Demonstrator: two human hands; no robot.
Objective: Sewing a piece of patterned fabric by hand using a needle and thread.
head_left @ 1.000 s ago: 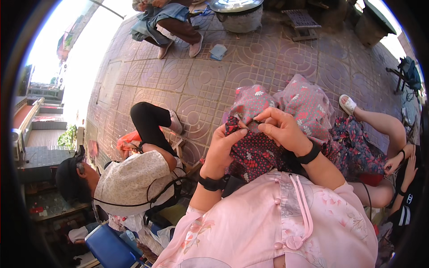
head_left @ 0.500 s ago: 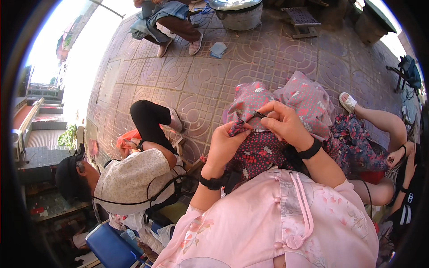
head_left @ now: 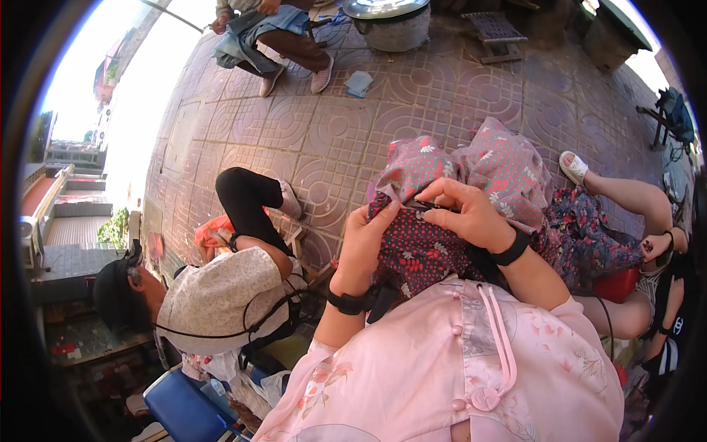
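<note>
Over my lap lies a dark floral cloth (head_left: pixel 420 250) with red and white leaf prints. My left hand (head_left: pixel 362 239) is closed, its thumb and fingers pinching the upper left edge of this cloth. Close to its right, my right hand (head_left: pixel 471 217) is curled around a small dark slender tool (head_left: pixel 425 205), its tip pointing left toward the pinched edge. The tool's kind is too small to make out. Beneath the cloth, grey trousers (head_left: pixel 504 166) with pink and red prints cover my knees. Both my wrists wear black bands.
To my left sits a person (head_left: pixel 221 295) in a black cap, near a blue chair (head_left: pixel 184 405). At the right is another person's bare leg (head_left: pixel 633 195) in a white sandal. Farther off are a seated person (head_left: pixel 283 37), a large lidded pot (head_left: pixel 390 26) and a low stool (head_left: pixel 495 33) on paving.
My right hand has turned and lowered slightly, the dark tool now lying flatter. My left hand has shifted its pinch, and the cloth is spread wider between my hands.
</note>
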